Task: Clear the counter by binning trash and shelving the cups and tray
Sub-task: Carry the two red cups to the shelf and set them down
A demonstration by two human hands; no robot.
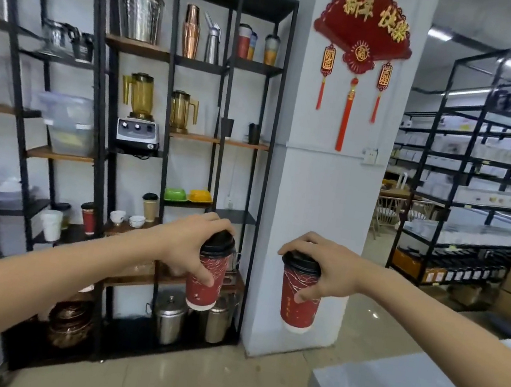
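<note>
partly hidden, each hand (188, 243) (324, 270) grips a lidded cup (204, 280) (299, 299).

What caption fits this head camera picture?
Left hand and right hand each hold a red lidded cup before the black shelf.

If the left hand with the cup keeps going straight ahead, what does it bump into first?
Probably the black shelf unit. The left hand holds its red cup in front of the lower shelves, but depth is hard to judge.

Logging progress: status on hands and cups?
Left hand grips one red cup, right hand the other. Both airborne, facing black shelf unit. Path clear.
</note>
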